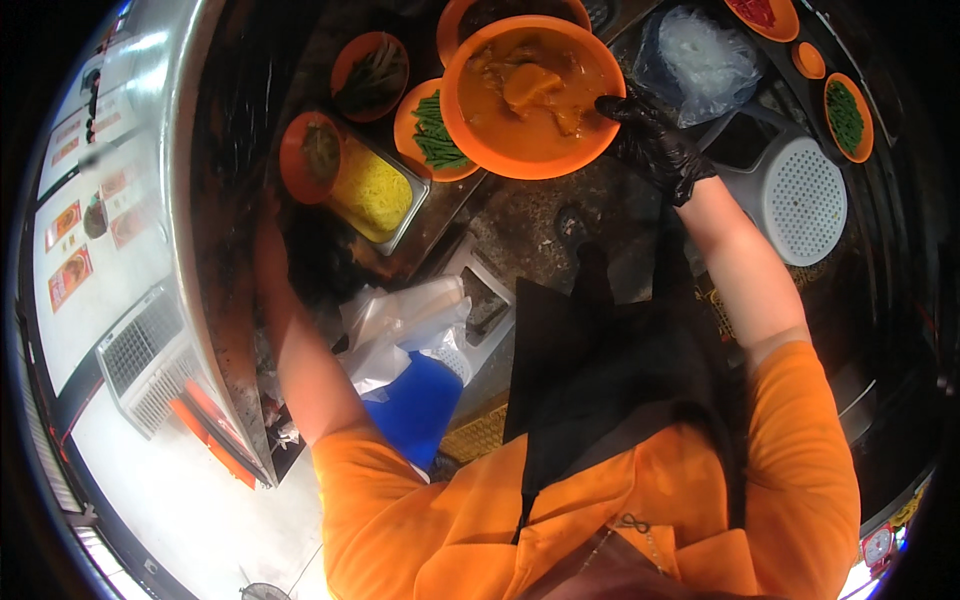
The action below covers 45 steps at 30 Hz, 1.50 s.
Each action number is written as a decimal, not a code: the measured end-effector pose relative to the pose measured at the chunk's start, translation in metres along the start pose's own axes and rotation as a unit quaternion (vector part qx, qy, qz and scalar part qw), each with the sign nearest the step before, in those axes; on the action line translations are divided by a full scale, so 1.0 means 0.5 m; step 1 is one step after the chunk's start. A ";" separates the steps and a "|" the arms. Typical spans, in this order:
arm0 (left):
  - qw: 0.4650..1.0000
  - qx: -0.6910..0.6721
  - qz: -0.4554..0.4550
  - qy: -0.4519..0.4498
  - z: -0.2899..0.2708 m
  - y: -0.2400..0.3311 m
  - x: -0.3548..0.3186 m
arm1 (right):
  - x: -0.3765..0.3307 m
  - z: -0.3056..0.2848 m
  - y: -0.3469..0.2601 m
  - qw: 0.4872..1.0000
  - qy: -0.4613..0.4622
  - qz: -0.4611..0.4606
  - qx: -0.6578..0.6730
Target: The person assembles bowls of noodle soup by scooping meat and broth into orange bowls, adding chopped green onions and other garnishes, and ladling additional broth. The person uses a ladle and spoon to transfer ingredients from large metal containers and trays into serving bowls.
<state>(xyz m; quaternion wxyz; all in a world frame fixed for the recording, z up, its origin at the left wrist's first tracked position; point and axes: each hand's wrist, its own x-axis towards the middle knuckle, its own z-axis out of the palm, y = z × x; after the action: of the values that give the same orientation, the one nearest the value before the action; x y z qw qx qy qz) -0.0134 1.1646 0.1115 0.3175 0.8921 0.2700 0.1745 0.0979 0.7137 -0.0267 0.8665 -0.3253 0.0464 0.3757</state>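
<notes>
My right hand (660, 145), in a black glove, grips the right rim of a big orange bowl (482, 153), thumb over the edge. The bowl holds orange-brown soup with chunks in it. My left forearm (290, 330) reaches up along the dark counter edge at the left; its hand is lost in shadow, so the fingers do not show. Nearest to that arm is a small orange bowl (297, 160) with dark green contents. Beside it stands a metal tray (415, 208) of shredded yellow food. An orange bowl of cut green beans (436, 135) sits partly beneath the big bowl.
Behind are another orange bowl (453, 22) and a bowl of greens (370, 75). A clear plastic bag (700, 60) and a grey perforated stool (805, 200) lie to the right, near a green-bean bowl (847, 118). Plastic bags (400, 325) cover a stool below the tray.
</notes>
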 end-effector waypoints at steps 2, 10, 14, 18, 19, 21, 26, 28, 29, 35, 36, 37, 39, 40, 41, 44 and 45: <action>1.000 0.005 -0.003 -0.020 -0.003 0.097 -0.038 | 0.013 -0.012 0.004 1.000 -0.014 -0.012 0.008; 0.988 0.036 -0.070 -0.135 -0.043 0.265 -0.143 | 0.033 -0.007 -0.005 0.999 -0.008 -0.036 -0.035; 0.972 0.042 -0.075 -0.217 -0.033 0.294 -0.156 | 0.028 -0.008 -0.010 0.998 0.007 -0.025 -0.061; 0.954 0.153 -0.042 -0.256 0.021 0.308 -0.153 | 0.032 -0.023 0.011 0.998 0.001 -0.027 -0.059; 0.931 0.233 0.018 -0.281 0.036 0.327 -0.148 | 0.036 -0.025 0.013 0.998 -0.005 -0.033 -0.058; 0.915 0.284 0.086 -0.274 0.057 0.328 -0.149 | 0.028 -0.021 0.010 0.999 -0.010 -0.004 -0.044; 0.936 0.230 0.091 -0.250 0.054 0.321 -0.137 | 0.027 -0.039 0.025 1.000 -0.015 0.003 -0.003; 0.951 0.181 0.050 -0.246 0.040 0.301 -0.132 | 0.028 -0.046 0.027 1.000 -0.023 0.015 -0.005; 0.957 0.156 0.030 -0.243 0.031 0.292 -0.125 | 0.030 -0.048 0.027 1.000 -0.023 0.015 -0.009; 0.925 0.241 0.060 -0.286 0.013 0.226 -0.041 | 0.025 -0.029 0.005 1.000 -0.007 0.002 -0.008; 0.929 0.213 0.051 -0.298 0.015 0.229 -0.027 | 0.025 -0.022 0.000 1.000 -0.003 0.005 -0.007; 0.931 0.186 0.042 -0.310 0.018 0.236 -0.008 | 0.025 -0.019 -0.002 1.000 0.002 0.008 -0.005; 0.935 0.243 0.034 -0.258 0.037 0.187 0.038 | 0.025 -0.023 -0.003 1.000 0.000 -0.001 -0.006; 0.926 0.326 0.029 -0.188 0.051 0.099 0.059 | 0.027 -0.022 -0.002 1.000 -0.006 -0.002 -0.006; 0.906 0.406 0.025 -0.117 0.070 0.036 0.081 | 0.026 -0.022 -0.002 1.000 -0.006 0.007 -0.006; 0.788 0.585 0.016 -0.192 0.130 -0.015 0.148 | 0.023 -0.028 -0.002 1.000 -0.007 0.020 -0.005; 0.760 0.616 0.011 -0.205 0.149 -0.010 0.158 | 0.024 -0.035 0.001 1.000 -0.008 0.018 -0.004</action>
<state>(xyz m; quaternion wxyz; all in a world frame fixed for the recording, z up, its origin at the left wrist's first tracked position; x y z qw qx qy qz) 0.0834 1.1792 0.0643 -0.2550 0.9127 0.2381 -0.2129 0.1089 0.7109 -0.0444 0.8587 -0.3248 0.0436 0.3939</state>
